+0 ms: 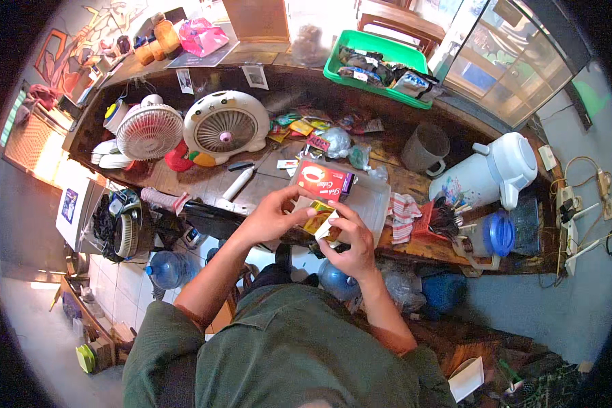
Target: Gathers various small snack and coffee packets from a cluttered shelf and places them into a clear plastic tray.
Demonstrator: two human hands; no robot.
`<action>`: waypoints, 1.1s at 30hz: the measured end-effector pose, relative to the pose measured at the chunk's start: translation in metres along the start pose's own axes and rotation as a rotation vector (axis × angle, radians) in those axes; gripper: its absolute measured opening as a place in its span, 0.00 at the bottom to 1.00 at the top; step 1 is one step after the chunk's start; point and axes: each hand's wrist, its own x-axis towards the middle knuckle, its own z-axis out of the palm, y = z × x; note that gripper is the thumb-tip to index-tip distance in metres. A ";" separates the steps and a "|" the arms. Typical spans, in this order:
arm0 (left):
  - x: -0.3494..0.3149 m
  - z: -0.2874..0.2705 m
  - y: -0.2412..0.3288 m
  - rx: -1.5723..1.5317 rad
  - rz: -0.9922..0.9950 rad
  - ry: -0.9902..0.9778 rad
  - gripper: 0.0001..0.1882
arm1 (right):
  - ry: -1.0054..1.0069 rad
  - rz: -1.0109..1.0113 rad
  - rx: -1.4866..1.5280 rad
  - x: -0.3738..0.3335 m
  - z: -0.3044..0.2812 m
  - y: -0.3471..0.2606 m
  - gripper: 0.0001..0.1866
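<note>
Small yellow box (pixel 313 219) near white-lettered red box (pixel 318 179)

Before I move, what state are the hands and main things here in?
Left hand: gripping yellow box
Right hand: holding its other end
Yellow box: white end looks open
Red box: lying printed face up
Jug: blue lid on
Flask: standing, lid closed
Gray mug: upright, contents unclear
Striped cloth: crumpled
Green tray: holding packets
Animal-faced fan: can't tell if running
</note>
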 end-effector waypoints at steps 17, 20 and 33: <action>0.007 0.009 0.011 0.392 0.129 0.112 0.33 | 0.044 0.101 -0.098 0.002 -0.004 -0.001 0.28; 0.034 -0.001 -0.011 0.171 0.168 0.159 0.26 | 0.091 0.138 -0.096 0.006 -0.002 0.000 0.28; 0.195 -0.088 -0.110 1.220 0.098 0.366 0.22 | 0.132 0.240 -0.067 0.022 0.007 0.003 0.28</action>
